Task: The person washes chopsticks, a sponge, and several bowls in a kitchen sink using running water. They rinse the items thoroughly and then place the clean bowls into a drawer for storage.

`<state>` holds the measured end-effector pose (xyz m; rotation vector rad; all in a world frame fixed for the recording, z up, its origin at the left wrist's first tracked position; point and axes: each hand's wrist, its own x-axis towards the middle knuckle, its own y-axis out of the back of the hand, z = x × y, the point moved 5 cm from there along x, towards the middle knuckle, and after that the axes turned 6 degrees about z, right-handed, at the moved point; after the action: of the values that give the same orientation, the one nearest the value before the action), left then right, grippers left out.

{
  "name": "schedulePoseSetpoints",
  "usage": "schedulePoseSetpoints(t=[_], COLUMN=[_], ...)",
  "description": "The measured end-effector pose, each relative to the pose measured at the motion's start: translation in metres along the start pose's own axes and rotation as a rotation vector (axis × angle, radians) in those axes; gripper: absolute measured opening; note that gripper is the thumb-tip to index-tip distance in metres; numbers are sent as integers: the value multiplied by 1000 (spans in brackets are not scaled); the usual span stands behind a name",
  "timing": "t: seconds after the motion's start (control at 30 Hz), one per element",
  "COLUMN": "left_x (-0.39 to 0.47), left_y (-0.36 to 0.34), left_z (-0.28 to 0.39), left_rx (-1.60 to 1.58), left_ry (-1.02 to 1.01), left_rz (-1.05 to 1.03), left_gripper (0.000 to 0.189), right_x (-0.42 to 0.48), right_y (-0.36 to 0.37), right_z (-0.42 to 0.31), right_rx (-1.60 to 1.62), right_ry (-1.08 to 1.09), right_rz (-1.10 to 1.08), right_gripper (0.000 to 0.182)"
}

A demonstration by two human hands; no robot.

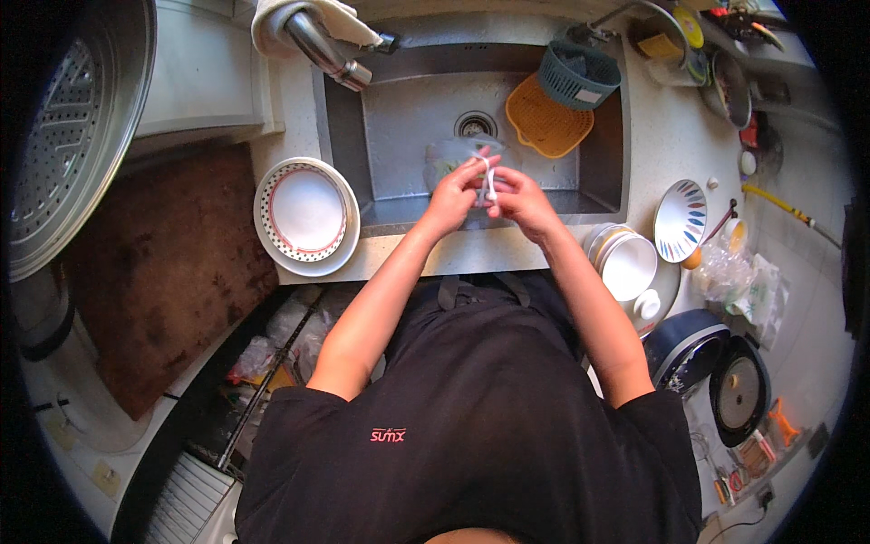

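Note:
Above the front part of a steel sink [414, 102], my left hand [457, 192] and my right hand [522, 198] meet with fingertips close together. Both grip a clear plastic bag [440, 155], whose whitish, twisted top shows between the fingers. Something green shows faintly through the bag's left side. The bag hangs over the sink floor, just in front of the drain [476, 125]. My fingers hide part of the bag, and its exact contents are too blurred to tell.
An orange basket [544, 126] and a green basket [581, 75] sit in the sink's back right corner. The faucet [333, 58] reaches in from the back left. Stacked plates [306, 211] stand left, stacked bowls [629, 268] right. A leaf-patterned bowl [680, 221] lies beyond.

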<state>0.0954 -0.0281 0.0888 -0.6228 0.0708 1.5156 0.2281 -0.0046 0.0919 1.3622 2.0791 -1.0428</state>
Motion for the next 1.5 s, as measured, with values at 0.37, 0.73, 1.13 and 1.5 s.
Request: schedulePoseSetpoints(t=[0.37,0.73,1.13,1.5], left_x=[15,41,7,-7], left_y=[52,135,118,38], left_z=[-12,-128,-55,-19], left_rx=[830,-1072,17,-174], left_ry=[-270,652,122,-72], left_rz=[411,1069,560,222], left_gripper=[22,22,25,54], right_x=[46,98,49,23], right_y=[46,124,84,-14], right_z=[-17,74,-15,4], right_rx=[-824,1465,914,163], right_ry=[265,-621,-223,-226], right_rz=[314,783,373,-198], right_gripper=[25,27,18,54])
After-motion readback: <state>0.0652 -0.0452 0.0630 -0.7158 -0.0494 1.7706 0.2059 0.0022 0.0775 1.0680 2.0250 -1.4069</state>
